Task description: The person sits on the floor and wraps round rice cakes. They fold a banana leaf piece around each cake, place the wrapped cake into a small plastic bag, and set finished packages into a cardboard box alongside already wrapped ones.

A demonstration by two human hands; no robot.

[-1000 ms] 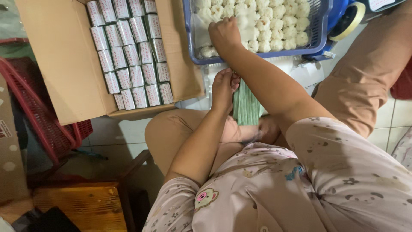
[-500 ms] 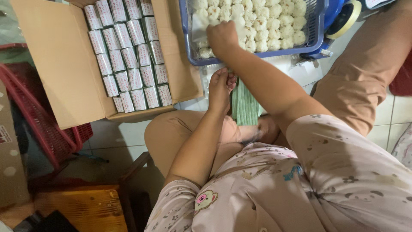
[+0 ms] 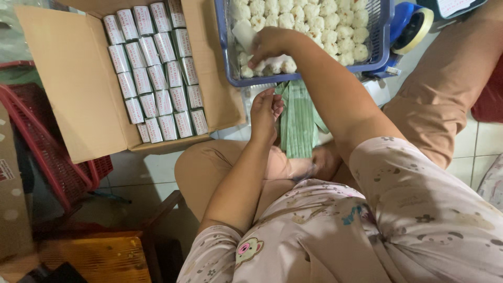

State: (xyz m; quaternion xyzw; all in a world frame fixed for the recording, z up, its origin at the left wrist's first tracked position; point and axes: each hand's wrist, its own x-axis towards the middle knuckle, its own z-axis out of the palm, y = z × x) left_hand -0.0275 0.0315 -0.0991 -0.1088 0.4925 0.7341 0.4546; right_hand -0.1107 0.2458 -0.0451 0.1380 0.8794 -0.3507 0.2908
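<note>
Basket (image 3: 222, 36) blue, balls (image 3: 314, 21) at right fingers (image 3: 262, 55) off-white. Sheets (image 3: 298, 120) beside left fingers (image 3: 272, 105) green, pale-striped. Carton (image 3: 68, 78) left of fingers tan, packs (image 3: 154, 68) white. Crate (image 3: 47, 152) red. Shirt (image 3: 367, 230) pale pink, small printed animals. Tape roll (image 3: 416, 26) yellow-rimmed, blue holder.

One cardboard box (image 3: 78, 89), one blue basket (image 3: 385, 31), two red baskets (image 3: 47, 152), one tape roll (image 3: 414, 26)

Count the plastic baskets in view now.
2. A blue basket at top centre, the right hand inside it; a red basket at left, beside the open carton. More may be hidden.
</note>
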